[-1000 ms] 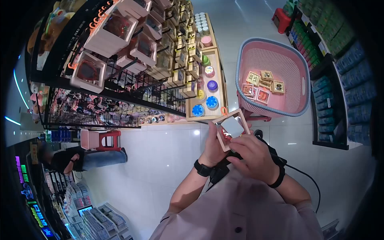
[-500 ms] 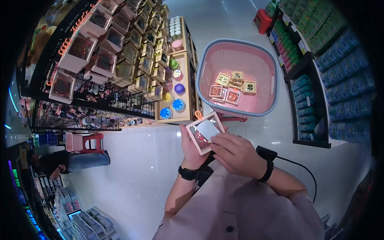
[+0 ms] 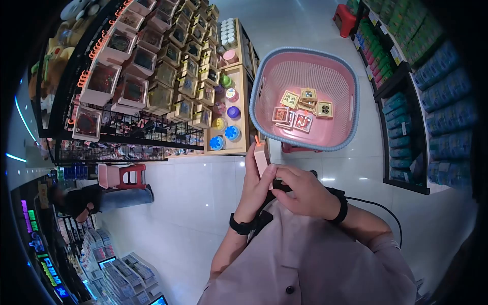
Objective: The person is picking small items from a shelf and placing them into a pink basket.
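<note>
A small pink display box (image 3: 262, 158) with an orange hanging loop is turned edge-on, so its clear front window does not show. My left hand (image 3: 249, 190) grips it along the side, thumb across the edge. Curled fingers of my right hand (image 3: 309, 195) meet its lower end; part of that contact is hidden. Just beyond my hands stands a pink basket (image 3: 330, 129) with a blue-grey rim. Several small boxes (image 3: 303, 122) with clear fronts, some pink-framed and some cream, lie inside it.
On the left, a black rack holds rows of similar hanging boxes (image 3: 134, 91). A wooden shelf (image 3: 241, 147) carries colourful lidded jars (image 3: 232, 133). Bottles (image 3: 442, 134) fill shelving at right. Red stools (image 3: 345, 20) stand on the floor. Another person (image 3: 94, 201) is at left.
The pink box has turned from its window facing up to edge-on. My right hand has shifted from the window to the lower end. The view has swung slightly left.
</note>
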{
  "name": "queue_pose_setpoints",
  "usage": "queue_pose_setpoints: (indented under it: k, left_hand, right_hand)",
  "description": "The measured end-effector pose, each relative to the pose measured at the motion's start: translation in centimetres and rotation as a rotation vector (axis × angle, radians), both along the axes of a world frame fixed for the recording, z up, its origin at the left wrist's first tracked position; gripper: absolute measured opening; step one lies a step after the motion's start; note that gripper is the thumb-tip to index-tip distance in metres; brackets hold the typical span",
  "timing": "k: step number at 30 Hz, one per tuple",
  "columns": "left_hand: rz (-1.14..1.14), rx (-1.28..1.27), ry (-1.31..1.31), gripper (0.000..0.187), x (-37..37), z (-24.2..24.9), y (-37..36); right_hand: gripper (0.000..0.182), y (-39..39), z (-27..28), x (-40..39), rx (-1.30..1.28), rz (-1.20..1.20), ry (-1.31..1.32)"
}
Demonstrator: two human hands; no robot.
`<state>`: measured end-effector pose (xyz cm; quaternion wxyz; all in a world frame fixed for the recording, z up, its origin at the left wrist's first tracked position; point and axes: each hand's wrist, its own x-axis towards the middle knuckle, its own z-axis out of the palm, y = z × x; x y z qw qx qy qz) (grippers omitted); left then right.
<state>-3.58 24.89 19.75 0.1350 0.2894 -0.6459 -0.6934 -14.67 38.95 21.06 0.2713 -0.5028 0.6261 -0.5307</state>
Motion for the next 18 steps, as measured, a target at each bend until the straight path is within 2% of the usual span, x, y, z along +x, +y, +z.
queue_pose_setpoints:
  k: [1,3,4,7,8,12,18]
  left_hand:
    - [0.002,-0.094,-0.041,0.08,-0.3,0.3,-0.2]
    - [0.001,-0.281,-0.125,0.086,-0.9,1.1,-0.6]
    - [0.028,-0.459,-0.138,0.096,-1.3,0.8,-0.8]
    - [-0.049,-0.763,-0.147,0.101,-2.0,1.6,-0.9]
    - [-0.038,-0.818,-0.105,0.106,-2.1,0.5,-1.1]
    - [-0.214,-1.046,-0.094,0.108,-2.6,1.4,-1.6]
    - [-0.241,-0.764,-0.007,0.093,-1.6,2.3,-3.6]
  right_hand:
    - [0.038,0.0,0.0,-0.3,0.043,0.037,-0.182]
    - [0.035,-0.3,-1.3,-0.5,-0.046,0.039,-0.559]
    - [0.034,-0.6,-1.5,-0.5,-0.093,0.039,-0.749]
    - [0.035,-1.2,-1.1,-1.7,-0.094,0.028,-1.017]
    - [0.038,-1.4,-1.7,-1.6,-0.108,0.006,-0.947]
    - [0.036,-2.2,-2.9,-0.9,-0.106,-0.105,-0.792]
    - [0.036,-2.7,-1.7,-2.2,-0.091,-0.305,-0.997]
